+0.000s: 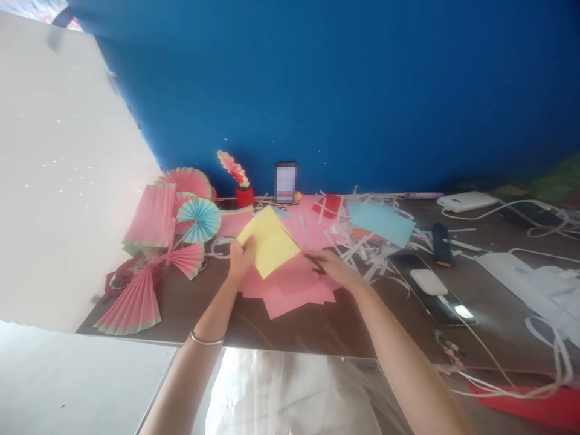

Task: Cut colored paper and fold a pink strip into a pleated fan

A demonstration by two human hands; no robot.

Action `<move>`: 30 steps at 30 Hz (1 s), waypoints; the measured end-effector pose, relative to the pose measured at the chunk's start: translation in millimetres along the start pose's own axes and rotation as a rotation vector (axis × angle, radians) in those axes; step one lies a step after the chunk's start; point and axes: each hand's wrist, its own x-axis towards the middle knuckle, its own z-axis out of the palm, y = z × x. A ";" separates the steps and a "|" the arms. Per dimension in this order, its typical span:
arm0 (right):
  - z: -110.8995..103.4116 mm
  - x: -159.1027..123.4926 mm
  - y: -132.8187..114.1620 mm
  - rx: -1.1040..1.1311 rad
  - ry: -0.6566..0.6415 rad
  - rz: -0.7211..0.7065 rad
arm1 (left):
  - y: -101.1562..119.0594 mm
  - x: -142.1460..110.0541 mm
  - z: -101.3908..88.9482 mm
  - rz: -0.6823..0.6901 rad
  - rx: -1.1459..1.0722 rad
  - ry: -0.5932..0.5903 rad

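Observation:
A yellow sheet of paper (270, 244) is pinched at its left corner by my left hand (241, 257), tilted above the table. My right hand (333, 267) is closed around dark-handled scissors (313, 263) at the sheet's right edge; a thin blade seems to lie along that edge, though it is blurred. Beneath are several overlapping pink sheets (290, 297) on the dark table. Left of my left hand lie folded pink paper fans (131, 305) and a round blue pleated rosette (199, 219).
White paper strips (374, 257) litter the right side, beside a light blue sheet (380, 222). A phone (285, 182) stands against the blue wall, near a red holder (245, 196). Farther right lie another phone (410, 269), a white earbud case (428, 282), a power bank (466, 201) and cables.

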 end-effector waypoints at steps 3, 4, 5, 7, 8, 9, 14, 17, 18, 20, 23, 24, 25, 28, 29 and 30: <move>0.1 0.6 0.6 0.015 0.009 -0.006 | 0.8 -0.5 0.5 -0.003 0.013 -0.001; 0.2 0.5 0.3 0.011 0.015 -0.002 | 1.2 -0.8 0.6 -0.006 0.005 -0.001; 0.3 0.1 -0.2 -0.001 0.022 0.003 | 1.6 -1.0 0.6 -0.010 -0.006 -0.002; 0.6 -0.9 -1.9 -0.036 0.035 0.012 | 2.4 -1.4 0.5 -0.018 -0.024 -0.004; 0.7 -1.5 -2.8 -0.047 0.036 0.014 | 2.6 -1.5 0.5 -0.022 -0.027 -0.007; 0.9 -2.0 -3.7 -0.050 0.033 0.012 | 2.6 -1.6 0.6 -0.024 -0.027 -0.012; 1.3 -2.5 -5.0 -0.043 0.014 -0.012 | -0.3 -1.8 1.7 -0.020 -0.006 -0.037; 0.9 -2.6 -4.6 -0.062 0.018 -0.008 | -2.0 -1.5 1.8 -0.020 0.011 -0.048; 0.6 -2.6 -4.4 -0.066 0.019 -0.006 | -2.1 -1.4 1.7 -0.019 0.014 -0.048; 0.2 -2.6 -3.9 -0.082 0.019 -0.001 | -1.7 -1.3 1.5 -0.020 0.014 -0.050; 0.0 -1.7 -2.3 -0.091 0.012 -0.007 | -0.3 -2.2 1.7 -0.033 -0.001 -0.051; 0.1 -1.2 -1.6 -0.086 0.008 -0.013 | 0.2 -2.7 1.9 -0.039 -0.006 -0.054; 0.2 -0.7 -0.8 -0.078 0.003 -0.021 | 0.6 -3.3 2.3 -0.045 -0.012 -0.057; 0.6 0.3 0.6 -0.060 -0.004 -0.033 | 1.2 -4.6 3.5 -0.068 -0.035 -0.066; 0.7 0.3 0.8 -0.056 -0.004 -0.036 | 1.3 -4.7 3.8 -0.078 -0.043 -0.066; 0.7 0.2 0.7 -0.055 -0.003 -0.039 | 1.5 -4.8 4.0 -0.089 -0.049 -0.064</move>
